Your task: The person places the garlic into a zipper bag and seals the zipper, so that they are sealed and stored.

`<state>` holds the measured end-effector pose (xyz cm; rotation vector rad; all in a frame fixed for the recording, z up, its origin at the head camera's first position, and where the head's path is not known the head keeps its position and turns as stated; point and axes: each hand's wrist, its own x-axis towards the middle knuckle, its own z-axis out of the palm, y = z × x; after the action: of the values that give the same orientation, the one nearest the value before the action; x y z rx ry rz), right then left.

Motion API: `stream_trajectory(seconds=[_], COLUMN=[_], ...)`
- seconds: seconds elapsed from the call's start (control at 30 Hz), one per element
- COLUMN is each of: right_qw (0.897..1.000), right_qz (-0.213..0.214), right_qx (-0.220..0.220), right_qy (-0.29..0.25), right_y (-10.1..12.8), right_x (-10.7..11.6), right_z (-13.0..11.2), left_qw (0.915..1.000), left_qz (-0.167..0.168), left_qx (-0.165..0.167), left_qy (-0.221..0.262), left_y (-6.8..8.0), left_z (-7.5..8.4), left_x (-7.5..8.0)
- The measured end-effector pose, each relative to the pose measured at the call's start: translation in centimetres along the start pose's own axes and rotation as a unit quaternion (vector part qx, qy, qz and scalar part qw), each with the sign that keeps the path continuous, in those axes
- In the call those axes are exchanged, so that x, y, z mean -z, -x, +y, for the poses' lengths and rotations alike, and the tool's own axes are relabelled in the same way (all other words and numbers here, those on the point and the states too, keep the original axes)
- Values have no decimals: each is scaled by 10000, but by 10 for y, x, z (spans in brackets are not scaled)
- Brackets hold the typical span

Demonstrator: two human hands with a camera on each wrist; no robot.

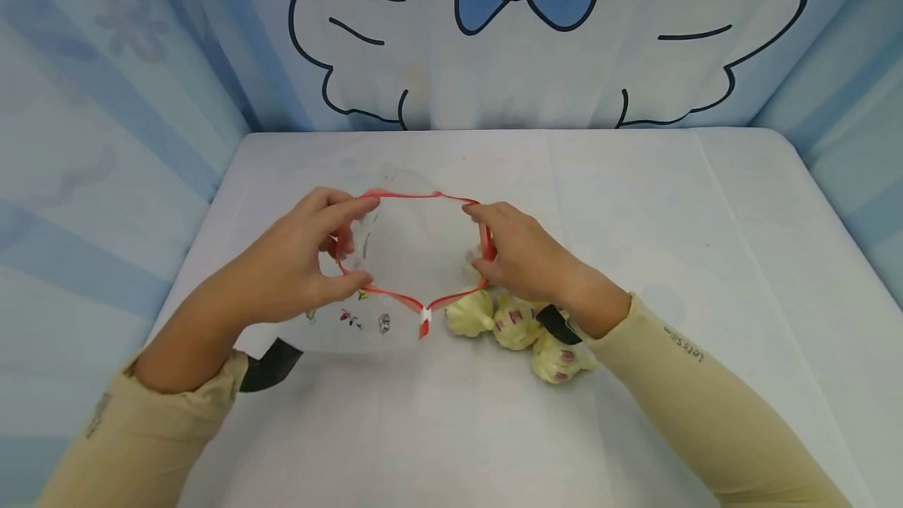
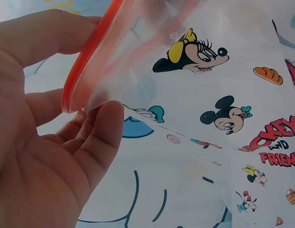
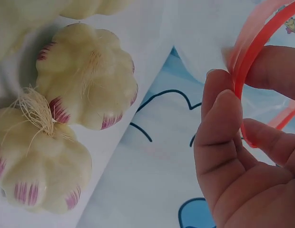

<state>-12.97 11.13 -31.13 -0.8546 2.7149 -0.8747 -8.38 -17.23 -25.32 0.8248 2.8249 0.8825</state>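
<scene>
From the head view, my left hand and right hand each pinch one side of a clear plastic zip bag with a red seal strip, spreading its mouth wide above the white table, beside three white, purple-streaked garlic bulbs. My left wrist view shows cartoon mouse prints on the film. My right wrist view shows fingers hooking the red rim.

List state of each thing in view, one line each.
bag: clear, printed, mouth held wide open, red zip strip unsealed
left hand: pinches the bag's left rim
right hand: pinches the bag's right rim
garlic: three whole unpeeled bulbs on the table, outside the bag
</scene>
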Motion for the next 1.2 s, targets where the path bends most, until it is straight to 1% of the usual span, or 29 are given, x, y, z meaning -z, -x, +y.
stream_trajectory(seconds=[0.2, 0.37, 0.53, 0.77, 0.87, 1.03, 1.2], right_qw=[9998, 9998, 9997, 9997, 9997, 9995, 9995], right_qz=[-67, -81, -128, -150, -179, -210, -156], right_qx=[-162, -153, -169, -102, -100, -145, -36], right_qy=[-129, -124, -156, -137, -139, -190, -275], right_y=[-1, -2, -2, -4, -4, -3, -2], right_x=[1, 1, 1, 1, 2, 1, 0], right_z=[0, 1, 2, 2, 2, 3, 6], left_qw=[9997, 9997, 9998, 9990, 9986, 9989, 9989], left_qz=[96, 29, -61, -96, -101, -88, -133], left_qx=[-210, -234, -172, 42, 16, -14, 298], left_qy=[-64, -27, 113, 436, 510, 455, 339], left_y=[1, 1, 1, 0, 0, -2, -3], left_z=[-3, -5, -4, -3, -4, -5, -4], left_x=[-2, -2, -3, -4, -5, -3, -1])
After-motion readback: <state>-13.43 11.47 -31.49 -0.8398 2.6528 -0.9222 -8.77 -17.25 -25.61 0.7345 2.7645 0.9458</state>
